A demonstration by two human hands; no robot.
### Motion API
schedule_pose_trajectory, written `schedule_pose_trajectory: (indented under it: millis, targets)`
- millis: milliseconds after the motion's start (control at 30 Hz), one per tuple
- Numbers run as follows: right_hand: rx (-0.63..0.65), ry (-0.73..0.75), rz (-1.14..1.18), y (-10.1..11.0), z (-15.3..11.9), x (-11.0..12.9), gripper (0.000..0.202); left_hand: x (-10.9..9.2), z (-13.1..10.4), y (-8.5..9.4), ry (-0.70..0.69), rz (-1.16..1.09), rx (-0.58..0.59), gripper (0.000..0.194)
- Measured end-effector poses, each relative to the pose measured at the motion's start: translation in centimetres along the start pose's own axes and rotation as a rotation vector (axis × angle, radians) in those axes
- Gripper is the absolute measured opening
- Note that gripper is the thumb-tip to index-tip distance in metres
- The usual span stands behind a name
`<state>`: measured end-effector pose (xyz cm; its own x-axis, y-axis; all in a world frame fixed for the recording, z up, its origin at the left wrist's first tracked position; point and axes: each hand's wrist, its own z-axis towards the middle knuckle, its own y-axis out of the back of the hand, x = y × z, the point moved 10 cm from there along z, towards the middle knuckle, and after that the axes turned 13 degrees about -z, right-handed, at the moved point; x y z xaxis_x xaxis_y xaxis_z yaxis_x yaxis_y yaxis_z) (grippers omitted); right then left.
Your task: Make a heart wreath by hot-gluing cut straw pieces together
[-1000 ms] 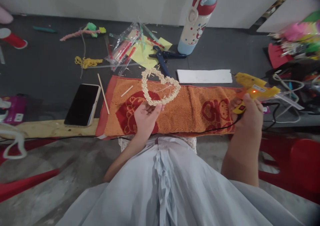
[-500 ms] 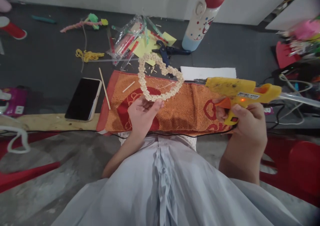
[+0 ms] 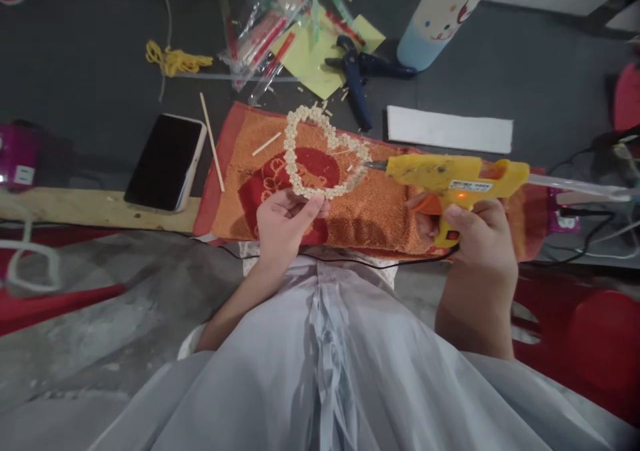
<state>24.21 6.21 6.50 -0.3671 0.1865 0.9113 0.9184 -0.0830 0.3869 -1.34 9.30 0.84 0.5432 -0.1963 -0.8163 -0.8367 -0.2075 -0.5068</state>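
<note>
Between its thumb and fingers, my left hand [image 3: 285, 221] pinches the lower edge of a cream heart-shaped frame [image 3: 291, 161] made of small beadlike pieces. The heart is held up over an orange towel [image 3: 370, 218] with red patterns. My right hand [image 3: 483, 231] is wrapped round the handle of a yellow hot glue gun [image 3: 435, 173], fingers at its orange trigger. A small light glows on the gun, and a clear glue stick [image 3: 575, 183] juts from its back. The metal nozzle points left at the heart's right side; whether it touches, I cannot tell.
Left of the towel lie a phone [image 3: 165, 161] and a thin wooden stick [image 3: 213, 141]. Behind it are blue pliers [image 3: 355, 78], yellow paper [image 3: 313, 58], plastic-wrapped sticks, a white strip [image 3: 450, 129] and a bottle [image 3: 435, 24]. A black cord [image 3: 370, 264] runs along the front edge.
The glue gun has moved left, bringing its nozzle up to the heart's right side. My left hand keeps its pinch on the heart. The camera view has tilted down and closer.
</note>
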Motion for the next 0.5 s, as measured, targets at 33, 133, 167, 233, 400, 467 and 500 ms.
schedule_pose_trajectory:
  millis: [33, 133, 167, 233, 400, 467, 500]
  targets:
    - [0.082, 0.008, 0.041, -1.1, 0.0, 0.0, 0.029, 0.4, -0.2, 0.7, 0.011, 0.001, -0.016, 0.039]
    - [0.308, 0.011, 0.099, -4.1, -0.3, -0.2, 0.027, 1.3, -1.0, 2.5, 0.018, 0.022, -0.052, 0.039]
    - [0.357, -0.006, 0.094, -4.9, -0.5, -0.4, 0.027, 1.4, -1.2, 3.1, 0.012, 0.036, -0.065, 0.039]
    - [0.422, -0.052, 0.083, -6.1, -0.7, -0.9, 0.027, 1.7, -1.7, 4.1, -0.003, 0.072, -0.091, 0.039]
    - [0.454, -0.046, 0.098, -8.3, -1.0, 0.0, 0.028, 1.3, -2.3, 5.1, -0.063, 0.156, -0.115, 0.040]
    - [0.384, 0.008, 0.137, -8.4, -0.8, 1.3, 0.024, 0.7, -2.5, 5.2, -0.104, 0.199, -0.134, 0.040]
    - [0.339, 0.042, 0.154, -8.4, -0.7, 2.1, 0.022, 0.3, -2.5, 5.2, -0.134, 0.217, -0.142, 0.039]
